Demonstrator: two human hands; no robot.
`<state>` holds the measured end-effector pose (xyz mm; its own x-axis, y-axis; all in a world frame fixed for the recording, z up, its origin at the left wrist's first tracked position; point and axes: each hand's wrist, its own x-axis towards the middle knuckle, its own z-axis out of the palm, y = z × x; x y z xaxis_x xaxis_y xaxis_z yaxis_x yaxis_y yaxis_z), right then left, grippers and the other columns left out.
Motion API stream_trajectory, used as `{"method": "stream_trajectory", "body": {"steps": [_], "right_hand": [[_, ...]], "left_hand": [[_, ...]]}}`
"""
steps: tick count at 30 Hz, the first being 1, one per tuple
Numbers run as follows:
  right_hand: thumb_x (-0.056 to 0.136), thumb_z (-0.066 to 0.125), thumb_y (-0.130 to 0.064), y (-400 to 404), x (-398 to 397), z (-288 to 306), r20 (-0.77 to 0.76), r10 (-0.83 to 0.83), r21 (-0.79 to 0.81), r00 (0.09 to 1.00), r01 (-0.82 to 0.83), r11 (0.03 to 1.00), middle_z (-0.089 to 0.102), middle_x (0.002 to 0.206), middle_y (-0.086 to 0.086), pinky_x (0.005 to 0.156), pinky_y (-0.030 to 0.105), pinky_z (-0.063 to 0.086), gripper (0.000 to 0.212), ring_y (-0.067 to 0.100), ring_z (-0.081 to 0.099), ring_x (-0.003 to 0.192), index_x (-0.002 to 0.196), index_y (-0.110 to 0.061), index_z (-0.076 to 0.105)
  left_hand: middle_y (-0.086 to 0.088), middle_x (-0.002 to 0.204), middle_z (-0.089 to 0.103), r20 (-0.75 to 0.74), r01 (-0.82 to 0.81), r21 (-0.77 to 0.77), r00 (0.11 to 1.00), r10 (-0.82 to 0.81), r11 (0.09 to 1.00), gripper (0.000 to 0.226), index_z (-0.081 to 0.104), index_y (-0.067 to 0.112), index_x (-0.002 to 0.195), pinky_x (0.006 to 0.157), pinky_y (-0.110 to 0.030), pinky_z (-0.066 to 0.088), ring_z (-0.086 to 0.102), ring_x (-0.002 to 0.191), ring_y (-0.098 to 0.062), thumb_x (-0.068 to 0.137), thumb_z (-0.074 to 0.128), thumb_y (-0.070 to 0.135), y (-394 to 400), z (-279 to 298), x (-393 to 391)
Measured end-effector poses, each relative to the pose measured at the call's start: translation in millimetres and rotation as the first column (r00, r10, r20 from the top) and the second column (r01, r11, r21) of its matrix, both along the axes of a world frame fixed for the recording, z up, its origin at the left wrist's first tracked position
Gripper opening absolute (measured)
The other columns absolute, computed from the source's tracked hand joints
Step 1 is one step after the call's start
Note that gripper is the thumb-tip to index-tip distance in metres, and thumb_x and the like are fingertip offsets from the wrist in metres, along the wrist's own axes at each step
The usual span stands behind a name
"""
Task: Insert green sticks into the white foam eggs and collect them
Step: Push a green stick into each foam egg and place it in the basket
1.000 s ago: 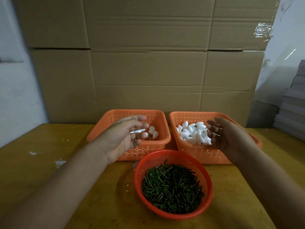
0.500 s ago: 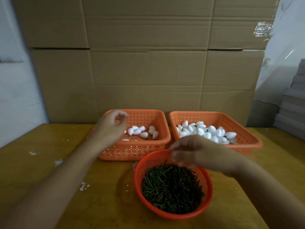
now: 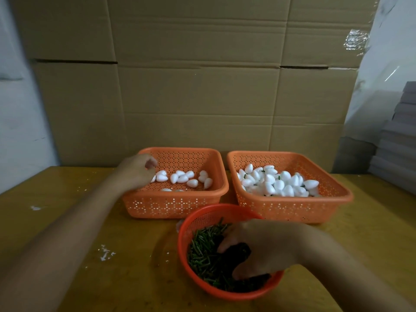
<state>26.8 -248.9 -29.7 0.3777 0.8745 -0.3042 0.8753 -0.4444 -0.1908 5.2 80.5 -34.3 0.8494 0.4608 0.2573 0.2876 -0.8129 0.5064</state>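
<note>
A round orange basket [image 3: 186, 248] near the table's front holds a heap of green sticks [image 3: 202, 255]. My right hand [image 3: 261, 246] reaches down into it, bent fingertips in the sticks and the thumb held apart from them. Behind on the left, a square orange basket [image 3: 171, 206] holds a few white foam eggs [image 3: 180, 179]. My left hand [image 3: 137, 170] hangs over its left side with fingertips bunched right at the eggs; what they hold is hidden. The right square basket [image 3: 290, 210] holds a pile of foam eggs with green sticks [image 3: 276, 181] in them.
The baskets stand on a yellow wooden table [image 3: 78, 221] with white foam crumbs [image 3: 105, 253] at the left. A wall of cardboard boxes [image 3: 193, 86] rises just behind the baskets. Grey stacked sheets [image 3: 398, 136] sit at the far right.
My right hand dropped from above the round basket's rim into the green sticks. My left hand lowered from above the left basket down to the eggs.
</note>
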Motion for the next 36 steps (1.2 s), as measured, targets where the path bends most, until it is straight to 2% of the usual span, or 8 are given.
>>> {"method": "stream_trajectory", "body": {"steps": [7,13,18,24,26,29,33,36], "right_hand": [[0.088,0.069,-0.043,-0.4,3.2,-2.0,-0.002,0.018,0.018,1.000,-0.018,1.000,0.045,0.146,-0.013,0.110,0.036,0.039,0.053,0.011,0.044,0.133,0.138,-0.035,0.055],[0.089,0.069,-0.042,-0.5,1.9,-0.8,0.002,0.013,0.010,1.000,-0.013,1.000,0.043,0.148,-0.012,0.108,0.034,0.040,0.052,0.013,0.042,0.135,0.139,-0.036,0.053],[0.090,0.069,-0.041,0.2,1.6,-0.4,0.004,0.007,-0.001,1.000,-0.007,1.000,0.043,0.148,-0.008,0.107,0.033,0.039,0.053,0.015,0.042,0.134,0.139,-0.035,0.053],[0.088,0.070,-0.041,0.1,2.0,-2.0,-0.003,0.000,0.008,1.000,0.000,1.000,0.044,0.147,-0.007,0.110,0.038,0.040,0.054,0.016,0.043,0.134,0.139,-0.035,0.053],[0.088,0.070,-0.041,0.5,2.3,-2.4,-0.005,-0.002,0.008,1.000,0.002,1.000,0.044,0.146,-0.007,0.110,0.038,0.040,0.054,0.017,0.043,0.133,0.139,-0.035,0.053],[0.088,0.070,-0.042,0.6,2.5,-2.2,-0.009,-0.006,0.010,1.000,0.006,1.000,0.043,0.147,-0.008,0.109,0.037,0.040,0.054,0.016,0.042,0.134,0.139,-0.037,0.052],[0.088,0.070,-0.043,-0.7,2.9,-1.7,-0.015,-0.009,0.007,1.000,0.010,1.000,0.041,0.148,-0.010,0.107,0.035,0.041,0.056,0.015,0.040,0.135,0.141,-0.039,0.050],[0.088,0.070,-0.042,-0.2,2.4,-1.9,-0.003,-0.010,0.010,1.000,0.010,1.000,0.042,0.148,-0.010,0.108,0.036,0.041,0.057,0.015,0.040,0.135,0.141,-0.038,0.049]], "left_hand": [[-0.009,0.141,0.056,-0.266,0.084,0.103,0.962,-0.054,0.991,0.038,0.063,0.012,0.129,0.107,-0.037,0.044,0.055,0.126,-0.024,0.096,0.048,0.000,17.6,11.9,45.3],[-0.004,0.152,0.046,-0.531,0.136,0.157,0.847,-0.032,0.978,0.045,0.046,0.023,0.146,0.110,-0.035,0.037,0.047,0.134,-0.024,0.103,0.051,0.034,13.0,-6.2,61.5],[-0.002,0.147,0.049,-0.668,0.174,0.216,0.744,0.015,0.961,0.064,0.037,0.026,0.151,0.107,-0.040,0.044,0.055,0.123,-0.023,0.093,0.062,0.032,18.4,-5.3,63.7],[-0.007,0.130,0.062,-0.608,0.204,0.338,0.793,0.047,0.919,0.033,0.062,0.018,0.119,0.097,-0.035,0.047,0.059,0.113,-0.025,0.097,0.056,0.042,18.3,-5.0,65.1],[-0.004,0.129,0.062,-0.642,0.210,0.324,0.765,0.052,0.922,0.024,0.060,0.023,0.107,0.094,-0.034,0.046,0.059,0.111,-0.024,0.095,0.058,0.043,16.5,-4.9,64.4],[0.000,0.134,0.056,-0.704,0.239,0.277,0.710,0.028,0.931,0.038,0.054,0.029,0.126,0.096,-0.032,0.044,0.056,0.117,-0.022,0.092,0.060,0.046,14.5,-6.1,63.8],[0.002,0.110,0.059,-0.683,0.266,0.277,0.730,-0.005,0.923,0.016,0.052,0.028,0.085,0.099,-0.038,0.047,0.058,0.105,-0.022,0.092,0.057,0.042,17.3,-7.2,64.7],[0.001,0.103,0.061,-0.654,0.274,0.305,0.756,-0.008,0.912,0.018,0.051,0.027,0.076,0.084,-0.031,0.047,0.059,0.096,-0.020,0.093,0.058,0.030,15.4,-6.0,62.0]]}}
